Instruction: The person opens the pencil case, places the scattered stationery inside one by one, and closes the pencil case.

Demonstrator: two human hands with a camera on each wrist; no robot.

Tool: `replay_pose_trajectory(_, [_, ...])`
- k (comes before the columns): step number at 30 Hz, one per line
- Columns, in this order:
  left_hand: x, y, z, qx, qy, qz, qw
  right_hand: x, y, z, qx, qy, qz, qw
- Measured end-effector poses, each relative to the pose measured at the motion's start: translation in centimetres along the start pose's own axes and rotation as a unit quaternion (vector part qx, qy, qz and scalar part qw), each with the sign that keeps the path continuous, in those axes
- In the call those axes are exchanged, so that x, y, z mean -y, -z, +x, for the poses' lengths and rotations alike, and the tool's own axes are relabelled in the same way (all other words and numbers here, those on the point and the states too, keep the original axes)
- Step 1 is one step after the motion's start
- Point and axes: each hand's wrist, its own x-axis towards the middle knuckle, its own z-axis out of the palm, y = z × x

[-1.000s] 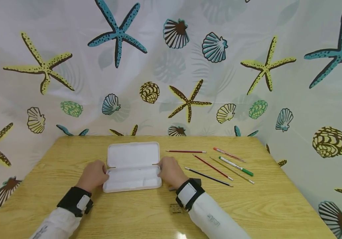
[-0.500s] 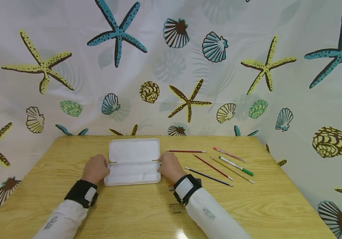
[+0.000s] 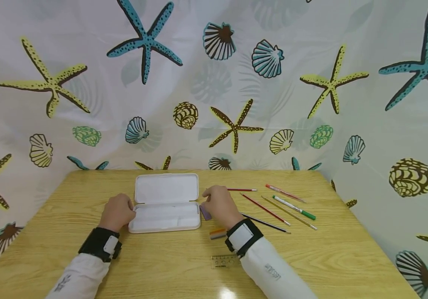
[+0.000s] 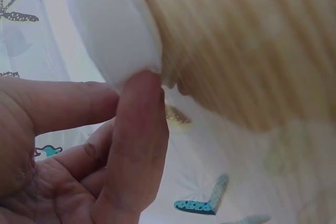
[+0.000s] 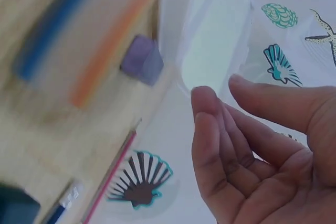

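Observation:
An open white pencil case [image 3: 167, 189] lies on the table, its lid folded back. At its left end, my left hand [image 3: 116, 212] pinches the rim; the left wrist view has the thumb and a finger [image 4: 140, 129] on the case's edge [image 4: 115, 30]. Just off the right end hovers my right hand [image 3: 221, 207], holding nothing. A gap parts its thumb [image 5: 283, 100] from its bent fingers in the right wrist view. Below that hand sits a small purple block [image 3: 205, 213], perhaps an eraser, close to the case. An orange-and-grey striped block [image 3: 218, 234] is partly hidden by the right wrist.
To the right lie a red pencil [image 3: 266, 209], a dark pencil [image 3: 270, 224], a yellow pencil [image 3: 290, 213], a green-capped marker [image 3: 294, 207] and a red pen [image 3: 284, 193]. A clear ruler [image 3: 223, 261] lies nearer. Patterned cloth [image 3: 184, 83] rises behind the table.
The case first slid slightly away from me with both hands on it. My right hand has since let go of its right end and moved right, uncovering the purple block.

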Motion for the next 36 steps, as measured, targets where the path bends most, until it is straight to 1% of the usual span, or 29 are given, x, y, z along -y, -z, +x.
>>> replay_pose_trajectory(1, [0.0, 0.0, 0.0, -0.003, -0.002, 0.001, 1.0000, 0.0, 0.2, 0.0, -0.009, 0.003, -0.013, 1.000])
replay_pose_trajectory(4, [0.0, 0.0, -0.1, -0.009, -0.007, 0.001, 0.9999, -0.1, 0.7, -0.1, -0.014, 0.004, -0.039, 0.999])
replay_pose_trajectory(9, [0.0, 0.0, -0.2, -0.004, -0.006, -0.003, 1.0000, -0.5, 0.5, 0.0, 0.006, -0.014, -0.063, 0.998])
replay_pose_trajectory(14, [-0.1, 0.0, -0.3, 0.001, -0.001, -0.010, 1.0000, -0.7, 0.0, 0.1, 0.020, -0.025, -0.061, 0.998])
replay_pose_trajectory(19, [-0.2, 0.1, -0.2, 0.004, 0.007, -0.009, 0.9999, -0.8, -0.2, 0.3, 0.023, -0.031, -0.054, 0.998])
replay_pose_trajectory(24, [-0.2, 0.2, -0.2, 0.005, 0.009, -0.005, 0.9999, -0.9, -0.6, 0.6, 0.027, -0.040, -0.064, 0.997])
replay_pose_trajectory(29, [-0.4, 0.3, -0.4, 0.010, 0.019, -0.006, 0.9998, -1.2, -1.4, 0.7, 0.032, -0.046, -0.066, 0.996])
replay_pose_trajectory(32, [-0.5, 0.3, -0.5, 0.009, 0.021, -0.007, 0.9997, -1.5, -1.8, 0.8, 0.028, -0.040, -0.067, 0.997])
replay_pose_trajectory(36, [-0.5, 0.3, -0.5, 0.010, 0.020, -0.007, 0.9997, -1.6, -2.1, 1.0, 0.019, -0.043, -0.064, 0.997])
